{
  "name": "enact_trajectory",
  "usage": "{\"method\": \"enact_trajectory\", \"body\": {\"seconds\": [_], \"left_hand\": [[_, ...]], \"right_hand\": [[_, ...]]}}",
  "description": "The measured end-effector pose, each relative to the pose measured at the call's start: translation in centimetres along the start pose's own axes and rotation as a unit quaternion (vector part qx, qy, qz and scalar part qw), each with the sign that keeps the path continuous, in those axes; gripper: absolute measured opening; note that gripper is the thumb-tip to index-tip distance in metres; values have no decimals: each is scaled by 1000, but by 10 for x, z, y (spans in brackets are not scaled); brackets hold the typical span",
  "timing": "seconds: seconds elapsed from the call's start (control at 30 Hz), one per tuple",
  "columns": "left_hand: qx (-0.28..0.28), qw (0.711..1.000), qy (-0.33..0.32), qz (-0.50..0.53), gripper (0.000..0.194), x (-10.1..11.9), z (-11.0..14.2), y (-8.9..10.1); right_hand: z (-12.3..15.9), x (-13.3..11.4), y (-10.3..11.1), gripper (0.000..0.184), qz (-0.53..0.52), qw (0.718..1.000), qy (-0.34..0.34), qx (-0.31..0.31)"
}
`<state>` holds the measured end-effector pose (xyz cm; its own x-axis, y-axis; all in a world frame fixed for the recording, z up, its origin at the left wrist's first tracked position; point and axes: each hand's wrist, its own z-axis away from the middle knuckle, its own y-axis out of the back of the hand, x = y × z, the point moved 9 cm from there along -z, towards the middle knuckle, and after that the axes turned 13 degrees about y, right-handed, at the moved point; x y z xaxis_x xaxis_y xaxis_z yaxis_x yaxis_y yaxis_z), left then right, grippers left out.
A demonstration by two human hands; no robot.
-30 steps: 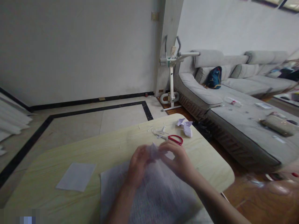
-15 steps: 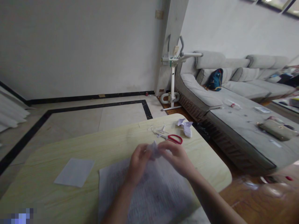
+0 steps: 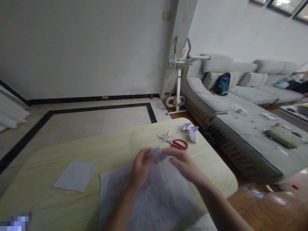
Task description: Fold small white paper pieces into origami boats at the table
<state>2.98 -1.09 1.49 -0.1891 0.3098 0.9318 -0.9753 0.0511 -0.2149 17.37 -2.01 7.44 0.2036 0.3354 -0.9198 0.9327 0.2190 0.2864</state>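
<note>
A small piece of folded white paper [image 3: 157,154] is held above the table, pinched between the thumb and fingers of my left hand [image 3: 142,166]. My right hand [image 3: 184,162] is at its right side, index finger reaching to the paper's edge and thumb spread away from it. Beneath both hands lies a large printed sheet [image 3: 144,199], partly covered by my forearms. Just beyond my fingers rest scissors with red handles [image 3: 180,144]. Folded paper pieces [image 3: 191,131] sit near the table's far right corner.
A square white sheet [image 3: 75,176] lies on the left of the pale table [image 3: 113,150]. Thin paper scraps [image 3: 166,133] are scattered by the scissor blades. Past the table's right edge stands a grey sofa [image 3: 243,138]; white exercise equipment [image 3: 178,83] is behind.
My right thumb has moved away from the folded paper, and the fingers have spread. My left hand keeps its pinch. The view has shifted slightly.
</note>
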Motion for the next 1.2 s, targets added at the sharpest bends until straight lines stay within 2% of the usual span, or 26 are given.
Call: {"method": "enact_trajectory", "body": {"seconds": [0.37, 0.5, 0.87, 1.2], "left_hand": [[11, 999, -35, 1, 25, 5, 3, -2], [8, 999, -8, 48, 25, -1, 0, 2], [-69, 983, 55, 161, 20, -10, 2, -9], [-62, 977, 59, 193, 21, -18, -2, -9]], "right_hand": [[0, -14, 0, 47, 23, 999, 21, 13], [2, -18, -4, 53, 61, 996, 64, 12], [9, -41, -1, 59, 121, 979, 162, -6], [16, -36, -23, 69, 161, 975, 154, -23]]}}
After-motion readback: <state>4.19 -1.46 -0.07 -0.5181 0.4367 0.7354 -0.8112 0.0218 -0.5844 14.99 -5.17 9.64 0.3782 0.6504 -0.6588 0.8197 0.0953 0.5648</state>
